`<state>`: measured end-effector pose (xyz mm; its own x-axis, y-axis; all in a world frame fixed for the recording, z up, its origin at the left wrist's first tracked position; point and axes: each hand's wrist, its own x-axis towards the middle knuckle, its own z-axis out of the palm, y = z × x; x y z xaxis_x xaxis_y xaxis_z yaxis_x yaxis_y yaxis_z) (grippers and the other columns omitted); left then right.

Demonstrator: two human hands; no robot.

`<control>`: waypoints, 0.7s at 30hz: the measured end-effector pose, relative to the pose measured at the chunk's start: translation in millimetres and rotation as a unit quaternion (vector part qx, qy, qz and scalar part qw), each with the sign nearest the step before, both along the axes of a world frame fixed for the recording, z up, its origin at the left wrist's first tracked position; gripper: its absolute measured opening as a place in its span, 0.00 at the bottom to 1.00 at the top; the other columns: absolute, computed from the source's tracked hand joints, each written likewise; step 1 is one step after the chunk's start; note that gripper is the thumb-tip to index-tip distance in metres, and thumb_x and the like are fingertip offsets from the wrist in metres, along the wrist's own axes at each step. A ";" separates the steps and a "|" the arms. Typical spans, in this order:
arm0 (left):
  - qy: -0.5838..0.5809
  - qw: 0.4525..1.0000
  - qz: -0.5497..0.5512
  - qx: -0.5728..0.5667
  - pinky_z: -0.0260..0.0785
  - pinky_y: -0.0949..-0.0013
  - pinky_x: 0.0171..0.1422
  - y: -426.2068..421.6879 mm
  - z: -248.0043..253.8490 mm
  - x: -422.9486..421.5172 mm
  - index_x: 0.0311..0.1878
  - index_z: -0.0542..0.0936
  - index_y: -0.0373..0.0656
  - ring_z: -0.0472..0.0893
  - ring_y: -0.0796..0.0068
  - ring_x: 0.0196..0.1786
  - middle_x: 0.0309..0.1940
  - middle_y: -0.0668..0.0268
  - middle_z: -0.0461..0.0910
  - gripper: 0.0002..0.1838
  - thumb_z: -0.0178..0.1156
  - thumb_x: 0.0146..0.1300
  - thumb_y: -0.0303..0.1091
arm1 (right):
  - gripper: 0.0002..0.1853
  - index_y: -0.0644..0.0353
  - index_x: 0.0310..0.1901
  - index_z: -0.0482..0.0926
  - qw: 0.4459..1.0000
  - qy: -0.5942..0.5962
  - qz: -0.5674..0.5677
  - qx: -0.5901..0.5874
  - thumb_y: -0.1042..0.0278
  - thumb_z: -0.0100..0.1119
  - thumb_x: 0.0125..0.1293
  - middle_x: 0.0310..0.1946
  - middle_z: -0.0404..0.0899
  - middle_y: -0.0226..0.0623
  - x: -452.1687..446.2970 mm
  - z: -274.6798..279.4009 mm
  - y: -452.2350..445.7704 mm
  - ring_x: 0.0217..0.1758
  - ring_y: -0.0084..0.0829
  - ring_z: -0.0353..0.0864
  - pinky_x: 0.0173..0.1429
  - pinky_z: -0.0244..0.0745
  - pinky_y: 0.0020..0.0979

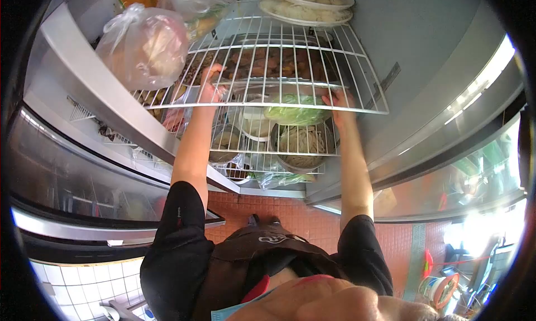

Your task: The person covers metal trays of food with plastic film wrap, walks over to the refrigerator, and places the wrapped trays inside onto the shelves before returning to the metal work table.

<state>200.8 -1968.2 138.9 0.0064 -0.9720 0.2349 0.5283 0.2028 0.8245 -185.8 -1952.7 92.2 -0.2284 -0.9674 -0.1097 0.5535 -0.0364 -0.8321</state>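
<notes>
Left hand (211, 86) and right hand (339, 101) are both in, fingers curled around opposite ends of the metal tray (262, 84), beneath the white wire rack (251, 104), wrapped cabbage (298, 115) showing near the right!

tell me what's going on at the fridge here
Someone in a dark apron is reaching into an open fridge, left hand and right hand near opposite ends of a food tray under the upper rack. Whether the tray is lifted is unclear. Bags and plates sit on that rack; wrapped greens show lower down.
</notes>
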 end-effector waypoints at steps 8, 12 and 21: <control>-0.038 0.992 0.104 0.068 0.72 0.72 0.34 20.7 -10.2 -5.5 0.38 0.79 0.47 0.78 0.74 0.35 0.35 0.67 0.77 0.11 0.57 0.56 0.42 | 0.23 0.64 0.51 0.69 0.851 0.494 -0.111 -0.138 0.62 0.62 0.58 0.49 0.74 0.44 42.7 -12.2 73.8 0.52 0.38 0.75 0.51 0.74 0.34; 0.037 0.983 0.098 0.153 0.72 0.70 0.37 3.0 -54.7 1.9 0.43 0.77 0.41 0.78 0.67 0.31 0.32 0.63 0.78 0.16 0.57 0.47 0.29 | 0.28 0.63 0.53 0.69 0.738 0.657 -0.072 -0.137 0.67 0.66 0.50 0.54 0.70 0.52 55.0 1.2 105.8 0.56 0.50 0.70 0.58 0.68 0.39; 0.081 0.989 0.051 0.116 0.77 0.64 0.44 -76.3 -27.2 -8.4 0.50 0.75 0.41 0.81 0.66 0.39 0.39 0.62 0.80 0.23 0.55 0.47 0.28 | 0.32 0.57 0.57 0.67 0.664 0.714 -0.088 -0.202 0.72 0.66 0.46 0.57 0.67 0.52 66.8 28.0 90.4 0.59 0.52 0.65 0.61 0.62 0.46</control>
